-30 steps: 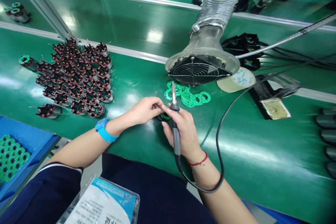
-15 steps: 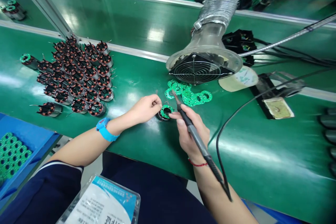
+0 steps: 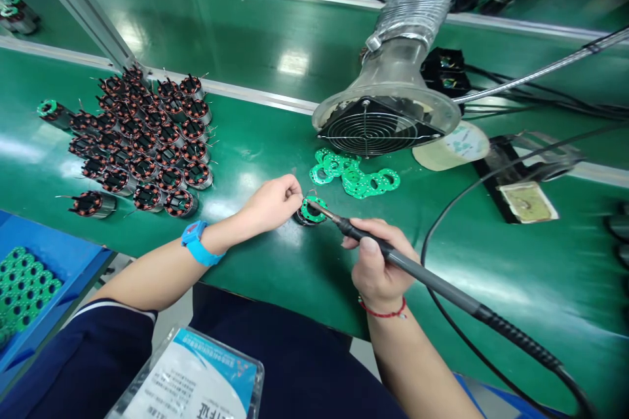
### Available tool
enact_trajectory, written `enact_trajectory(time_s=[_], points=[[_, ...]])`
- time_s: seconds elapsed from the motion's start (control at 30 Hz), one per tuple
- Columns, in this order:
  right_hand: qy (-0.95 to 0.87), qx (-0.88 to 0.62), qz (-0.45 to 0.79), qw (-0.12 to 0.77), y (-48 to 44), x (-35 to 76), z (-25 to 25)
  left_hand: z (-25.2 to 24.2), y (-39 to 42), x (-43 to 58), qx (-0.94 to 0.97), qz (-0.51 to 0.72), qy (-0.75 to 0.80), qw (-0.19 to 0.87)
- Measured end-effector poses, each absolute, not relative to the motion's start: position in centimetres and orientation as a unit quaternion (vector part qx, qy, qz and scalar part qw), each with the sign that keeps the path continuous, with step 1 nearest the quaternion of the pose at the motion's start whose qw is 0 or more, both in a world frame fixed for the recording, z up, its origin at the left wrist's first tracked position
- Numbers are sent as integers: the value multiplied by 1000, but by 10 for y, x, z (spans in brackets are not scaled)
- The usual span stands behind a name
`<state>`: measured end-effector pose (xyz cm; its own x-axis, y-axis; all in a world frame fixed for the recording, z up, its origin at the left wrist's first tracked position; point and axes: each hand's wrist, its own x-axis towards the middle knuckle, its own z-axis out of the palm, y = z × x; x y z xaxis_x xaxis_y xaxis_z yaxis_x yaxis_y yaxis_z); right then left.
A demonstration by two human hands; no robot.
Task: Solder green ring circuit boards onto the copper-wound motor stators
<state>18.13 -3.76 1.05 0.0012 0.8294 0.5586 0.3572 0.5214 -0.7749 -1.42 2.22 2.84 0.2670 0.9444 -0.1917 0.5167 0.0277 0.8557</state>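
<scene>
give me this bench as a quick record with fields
left hand: fingertips pinched at the stator's left edge
right hand: grips the iron, tip on the stator's green ring
behind stator: loose rings, fan hood
left: stator batch on the bench; blue bin

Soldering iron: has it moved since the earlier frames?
Yes. The soldering iron tip dropped away from the fan hood onto the ring board; handle swung right.
</scene>
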Motion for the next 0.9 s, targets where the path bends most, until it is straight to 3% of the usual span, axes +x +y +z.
enact_trajectory(time_s=[0.27, 0.53, 0.67, 0.77, 0.9], points=[[-674, -471, 189, 536, -37, 178, 10, 36, 20, -11, 672, 221, 568, 419], [-819, -439, 192, 316, -19, 166, 14, 36, 20, -12, 678, 214, 570, 412], [-799, -476, 163, 329, -17, 171, 8, 35, 20, -21, 695, 184, 520, 462], [-778, -495, 164, 350, -18, 177, 5, 37, 21, -25, 746, 138, 480, 440], [-775, -493, 171, 356, -22, 178, 2, 39, 22, -23, 735, 201, 478, 437]])
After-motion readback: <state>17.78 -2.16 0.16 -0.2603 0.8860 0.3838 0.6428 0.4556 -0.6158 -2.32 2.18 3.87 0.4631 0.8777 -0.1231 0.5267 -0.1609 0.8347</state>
